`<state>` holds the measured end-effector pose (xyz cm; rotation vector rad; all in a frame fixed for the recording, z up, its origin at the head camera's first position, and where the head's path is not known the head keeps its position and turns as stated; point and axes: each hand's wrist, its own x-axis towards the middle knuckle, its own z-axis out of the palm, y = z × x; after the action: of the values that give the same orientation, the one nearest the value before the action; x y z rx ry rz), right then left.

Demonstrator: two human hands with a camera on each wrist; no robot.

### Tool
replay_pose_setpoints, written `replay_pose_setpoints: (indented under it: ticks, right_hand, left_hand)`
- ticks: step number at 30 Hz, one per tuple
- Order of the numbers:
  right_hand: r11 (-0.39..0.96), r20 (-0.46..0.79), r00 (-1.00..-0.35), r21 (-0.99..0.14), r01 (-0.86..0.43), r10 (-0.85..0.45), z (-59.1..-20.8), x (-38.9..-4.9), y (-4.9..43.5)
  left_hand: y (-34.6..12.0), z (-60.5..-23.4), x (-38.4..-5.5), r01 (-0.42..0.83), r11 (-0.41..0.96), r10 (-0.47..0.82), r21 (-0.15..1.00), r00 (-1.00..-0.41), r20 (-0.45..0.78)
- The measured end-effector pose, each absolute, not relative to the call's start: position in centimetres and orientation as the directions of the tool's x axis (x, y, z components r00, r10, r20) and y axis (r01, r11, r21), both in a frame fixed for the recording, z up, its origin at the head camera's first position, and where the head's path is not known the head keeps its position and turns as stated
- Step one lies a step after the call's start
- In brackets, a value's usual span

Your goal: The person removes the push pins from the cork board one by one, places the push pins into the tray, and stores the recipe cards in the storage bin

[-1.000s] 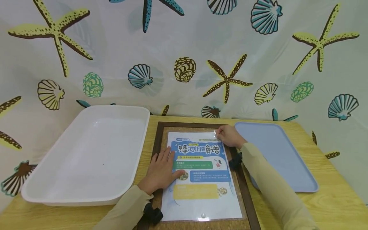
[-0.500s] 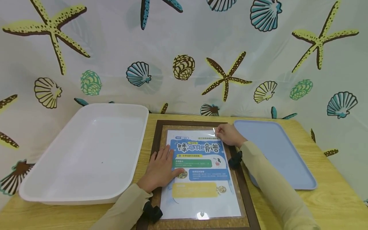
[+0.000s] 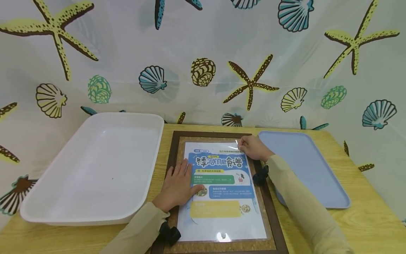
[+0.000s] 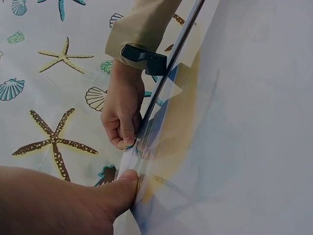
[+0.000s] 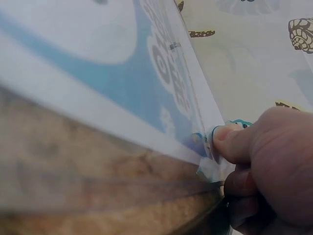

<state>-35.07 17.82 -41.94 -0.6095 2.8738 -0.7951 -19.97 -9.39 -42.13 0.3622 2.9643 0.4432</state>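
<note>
A laminated poster with blue, green and yellow panels and Chinese lettering lies on a cork board in a brown frame. My left hand rests on the poster's left edge with fingers extended; its thumb shows in the left wrist view. At the top right corner, my right hand pinches the poster's clear edge between thumb and curled fingers. In the right wrist view, the right thumb presses on that corner; whether something small is also between the fingers cannot be told. A small round pin sits at the poster's bottom middle.
A large white basin stands left of the board. To the right lies a light blue tray, partly behind the right forearm. Both rest on a wooden table. A curtain with starfish and shells hangs behind.
The head view has shifted slightly. Both hands keep their places on the poster, the right still pinching its top right corner.
</note>
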Motion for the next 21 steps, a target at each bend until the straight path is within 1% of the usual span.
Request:
replay_pose_setpoints:
  ticks: [4,7,10,16,21]
  right_hand:
    - [0.755,0.003,-0.867,-0.492,-0.434,-0.498,-41.2,-34.7,17.9]
    - [0.722,-0.005,-0.844,-0.521,-0.455,-0.536,-40.7,-34.8,17.5]
    - [0.720,-0.002,-0.857,-0.543,-0.432,-0.515,-40.3,-35.1,17.2]
    - [0.742,-0.052,-0.867,-0.544,-0.392,-0.496,-40.7,-34.7,17.3]
    - [0.729,-0.033,-0.871,-0.563,-0.390,-0.491,-41.2,-34.4,17.9]
  left_hand:
    - [-9.4,-42.0,-20.3,0.225,0.932,0.258,0.285,-0.963,-0.083]
    - [-9.6,-41.8,-20.6,0.222,0.935,0.250,0.275,-0.966,-0.070]
    - [-9.7,-41.5,-20.9,0.217,0.936,0.242,0.277,-0.968,-0.059]
    - [-9.5,-41.5,-20.3,0.225,0.930,0.255,0.291,-0.964,-0.070]
    - [-9.1,-41.7,-20.0,0.232,0.928,0.262,0.291,-0.962,-0.070]
